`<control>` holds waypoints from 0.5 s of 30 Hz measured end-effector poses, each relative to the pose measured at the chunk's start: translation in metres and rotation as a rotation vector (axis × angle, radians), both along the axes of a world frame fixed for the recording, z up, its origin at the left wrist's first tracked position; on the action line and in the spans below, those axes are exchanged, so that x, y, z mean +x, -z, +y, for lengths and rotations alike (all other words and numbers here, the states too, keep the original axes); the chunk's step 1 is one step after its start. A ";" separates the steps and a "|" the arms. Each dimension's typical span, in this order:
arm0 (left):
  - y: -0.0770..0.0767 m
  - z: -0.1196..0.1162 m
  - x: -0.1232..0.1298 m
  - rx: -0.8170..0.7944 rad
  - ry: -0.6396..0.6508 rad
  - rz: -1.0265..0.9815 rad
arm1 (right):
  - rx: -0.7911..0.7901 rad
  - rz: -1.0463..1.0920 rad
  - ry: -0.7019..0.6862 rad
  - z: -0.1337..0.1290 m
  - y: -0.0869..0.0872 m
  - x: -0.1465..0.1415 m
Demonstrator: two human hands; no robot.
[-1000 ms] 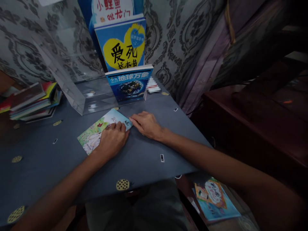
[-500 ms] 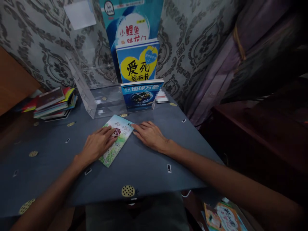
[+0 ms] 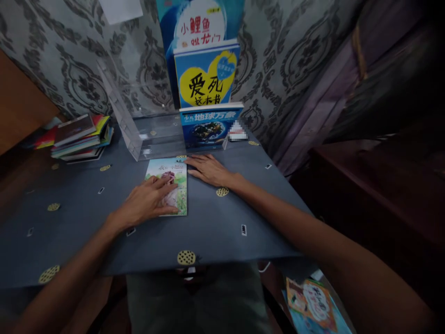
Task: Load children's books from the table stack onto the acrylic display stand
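Note:
A thin book (image 3: 181, 192) with a pale blue and green illustrated cover lies closed and face up on the table. Flat across its left and middle part rests my left hand (image 3: 149, 197), fingers stretched and spread over the cover picture. My right hand (image 3: 208, 170) lies palm down on the cloth, its fingertips touching the book's upper right edge. Neither hand grips anything. Just beyond the book stands a clear acrylic stepped rack (image 3: 128, 125). It holds a blue book with a globe (image 3: 205, 132), a book with a yellow heart (image 3: 208, 79) and a taller teal book (image 3: 200, 23).
A stack of books (image 3: 81, 139) lies at the table's left back. Grey-blue cloth with pineapple prints covers the table (image 3: 208, 236). Patterned curtain (image 3: 295, 51) hangs behind. More books (image 3: 313, 301) lie low at the right, below the table edge. A dark red surface (image 3: 375, 195) stands at right.
The book has turned from slanted to nearly square with the rack. My left hand has turned with it, and my right hand has shifted slightly toward the rack. The camera view has shifted a little.

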State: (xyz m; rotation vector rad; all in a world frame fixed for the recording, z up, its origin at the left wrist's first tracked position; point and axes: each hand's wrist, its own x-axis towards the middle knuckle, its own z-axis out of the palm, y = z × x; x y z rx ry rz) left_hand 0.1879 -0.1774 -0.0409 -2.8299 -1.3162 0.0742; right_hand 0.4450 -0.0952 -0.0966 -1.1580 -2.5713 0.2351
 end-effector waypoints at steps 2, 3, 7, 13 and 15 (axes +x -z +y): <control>0.000 -0.001 -0.006 -0.064 0.070 0.021 | -0.018 0.008 -0.002 0.001 0.002 0.000; 0.001 -0.002 -0.008 -0.081 0.085 0.033 | -0.024 0.013 -0.003 0.001 0.002 0.000; 0.004 -0.010 -0.008 -0.048 0.100 0.035 | -0.023 0.031 -0.005 0.003 0.006 0.001; 0.012 -0.019 -0.005 0.031 0.195 -0.050 | -0.018 0.030 0.008 -0.003 0.006 -0.002; 0.015 -0.020 -0.007 0.077 0.221 -0.080 | -0.013 0.037 0.015 -0.012 0.005 -0.004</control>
